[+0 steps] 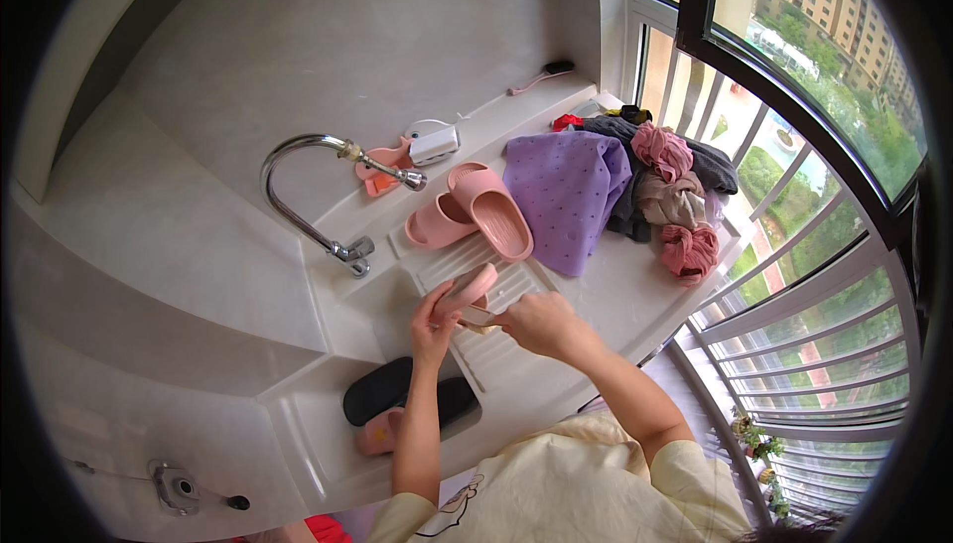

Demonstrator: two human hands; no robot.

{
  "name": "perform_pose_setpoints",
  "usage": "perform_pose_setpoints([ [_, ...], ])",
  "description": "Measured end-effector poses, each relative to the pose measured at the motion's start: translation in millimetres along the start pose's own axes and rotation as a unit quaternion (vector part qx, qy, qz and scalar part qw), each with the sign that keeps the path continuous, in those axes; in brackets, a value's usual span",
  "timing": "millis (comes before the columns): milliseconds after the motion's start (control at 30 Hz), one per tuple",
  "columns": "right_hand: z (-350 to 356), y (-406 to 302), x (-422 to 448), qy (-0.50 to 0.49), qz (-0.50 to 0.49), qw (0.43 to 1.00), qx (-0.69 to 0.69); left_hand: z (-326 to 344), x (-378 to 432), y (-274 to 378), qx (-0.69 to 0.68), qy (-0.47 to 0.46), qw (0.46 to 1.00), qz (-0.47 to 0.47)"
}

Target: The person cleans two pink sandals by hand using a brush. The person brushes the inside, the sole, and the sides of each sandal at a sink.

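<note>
My left hand (430,334) grips a pink slipper (473,287), tilted up over the ribbed washboard (491,357) of the sink counter. In my right hand (547,325) is the handle of a scrubbing brush (476,317). Its head meets the slipper's near side, and the bristles are mostly hidden. Just beyond lie two more pink slippers, one (500,219) resting partly on the other (435,224). Down in the basin, behind my left forearm, are black slippers (378,391) and a small pink slipper (378,433) with a yellow decoration.
A curved chrome faucet (287,208) rises at the left. Purple dotted cloth (566,189) and a heap of crumpled laundry (666,193) cover the counter's right. A white soap bar or block (435,145) rests in a pink holder (380,163) by the wall. Barred windows (789,260) border the right.
</note>
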State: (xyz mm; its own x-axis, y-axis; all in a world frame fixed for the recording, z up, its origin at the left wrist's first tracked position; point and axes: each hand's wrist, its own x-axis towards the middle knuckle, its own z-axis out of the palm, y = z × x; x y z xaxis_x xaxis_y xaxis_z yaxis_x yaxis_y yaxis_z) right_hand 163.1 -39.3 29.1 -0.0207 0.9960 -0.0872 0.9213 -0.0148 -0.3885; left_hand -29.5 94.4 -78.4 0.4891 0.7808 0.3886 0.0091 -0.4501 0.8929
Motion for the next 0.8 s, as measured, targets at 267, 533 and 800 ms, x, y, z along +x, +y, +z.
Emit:
perform_pose_setpoints([
  [267,38,22,63,0.008,0.025,0.995,0.092,0,8,-1,0.039,-0.03,0.998,0.024],
  [533,-12,8,19,-0.017,-0.028,0.998,0.045,-23,-7,-27,-0.091,0.069,0.991,-0.066],
  [800,24,18,5,0.177,-0.084,0.98,-0.015,-36,-5,-20,-0.066,0.103,0.99,-0.073],
])
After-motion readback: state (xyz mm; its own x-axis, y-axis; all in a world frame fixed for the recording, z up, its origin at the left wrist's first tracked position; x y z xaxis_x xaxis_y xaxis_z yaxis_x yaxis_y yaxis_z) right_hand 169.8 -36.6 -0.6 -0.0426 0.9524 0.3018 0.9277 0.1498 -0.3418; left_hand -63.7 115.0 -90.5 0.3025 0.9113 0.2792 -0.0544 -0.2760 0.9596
